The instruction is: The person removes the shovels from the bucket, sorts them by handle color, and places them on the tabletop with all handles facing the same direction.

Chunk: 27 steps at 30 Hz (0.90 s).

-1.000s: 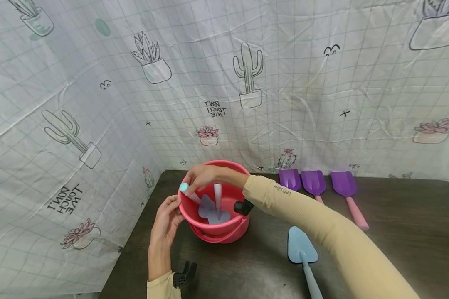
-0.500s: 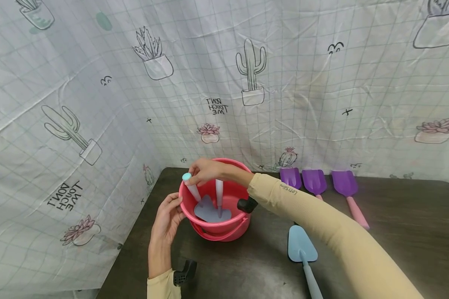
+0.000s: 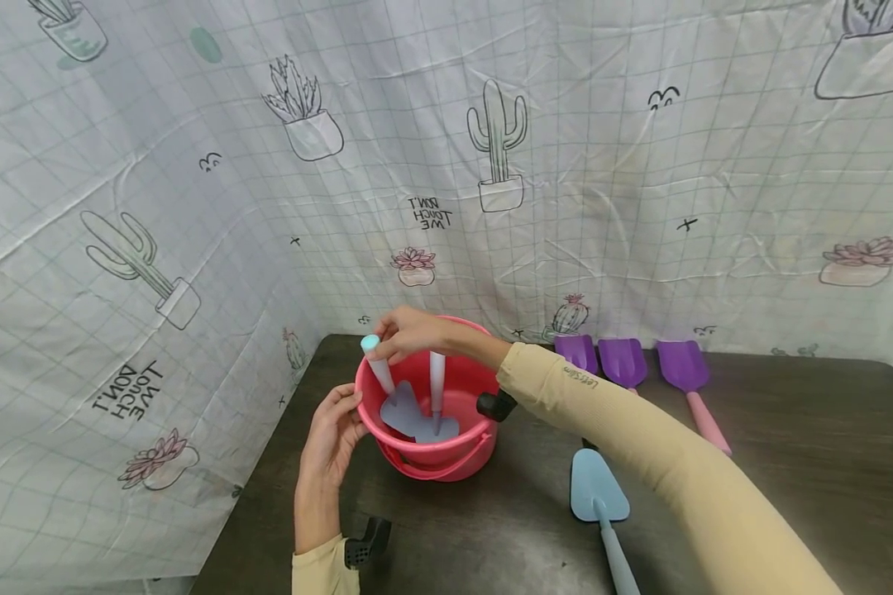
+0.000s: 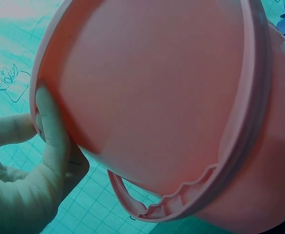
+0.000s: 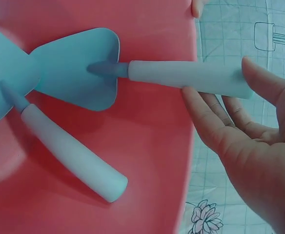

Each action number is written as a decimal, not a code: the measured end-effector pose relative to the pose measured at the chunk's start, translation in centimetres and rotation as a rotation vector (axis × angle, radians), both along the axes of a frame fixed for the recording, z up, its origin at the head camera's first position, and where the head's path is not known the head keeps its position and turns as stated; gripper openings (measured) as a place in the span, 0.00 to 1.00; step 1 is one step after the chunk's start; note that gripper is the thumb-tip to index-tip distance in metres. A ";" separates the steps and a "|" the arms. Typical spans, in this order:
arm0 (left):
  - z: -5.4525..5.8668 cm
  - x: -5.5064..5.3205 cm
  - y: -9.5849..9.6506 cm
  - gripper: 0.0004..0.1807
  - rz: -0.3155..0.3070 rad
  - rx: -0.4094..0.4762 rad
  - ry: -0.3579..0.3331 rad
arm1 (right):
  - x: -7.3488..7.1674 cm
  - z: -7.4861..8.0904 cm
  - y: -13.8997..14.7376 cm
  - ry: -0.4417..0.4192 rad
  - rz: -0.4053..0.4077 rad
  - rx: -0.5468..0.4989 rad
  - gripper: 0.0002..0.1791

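Observation:
A pink bucket (image 3: 463,463) stands on the dark table, tipped a little toward the viewer. At its left rim, the left hand (image 3: 332,434) grips the edge between thumb and fingers, as the left wrist view of the hand (image 4: 45,146) shows too. The right hand (image 3: 411,332) reaches over the bucket and pinches the white handle of a blue-grey trowel (image 5: 176,77) near its end. That trowel's blade points down inside the bucket. A second trowel (image 5: 71,148) with a white handle stands beside it, the two blades overlapping.
Right of the bucket lies a light blue trowel (image 3: 597,492) on the table (image 3: 484,545). Three purple scoops, the rightmost scoop (image 3: 683,365) with its pink handle in sight, lie along the back edge. A printed curtain (image 3: 603,149) hangs behind and at the left.
The right hand has risen slightly, bringing the trowel's handle more upright. Its blade has shifted left inside the bucket. The left hand keeps its place on the rim.

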State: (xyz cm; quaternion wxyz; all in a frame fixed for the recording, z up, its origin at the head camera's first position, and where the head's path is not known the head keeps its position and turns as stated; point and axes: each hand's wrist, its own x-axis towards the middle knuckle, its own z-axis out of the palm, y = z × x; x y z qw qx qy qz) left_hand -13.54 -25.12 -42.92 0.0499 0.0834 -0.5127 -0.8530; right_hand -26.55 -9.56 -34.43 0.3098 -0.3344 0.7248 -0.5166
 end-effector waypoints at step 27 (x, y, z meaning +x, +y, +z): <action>-0.1 0.0 0.5 0.05 0.031 -0.010 0.013 | -0.3 0.9 4.1 -0.162 -0.167 -0.193 0.16</action>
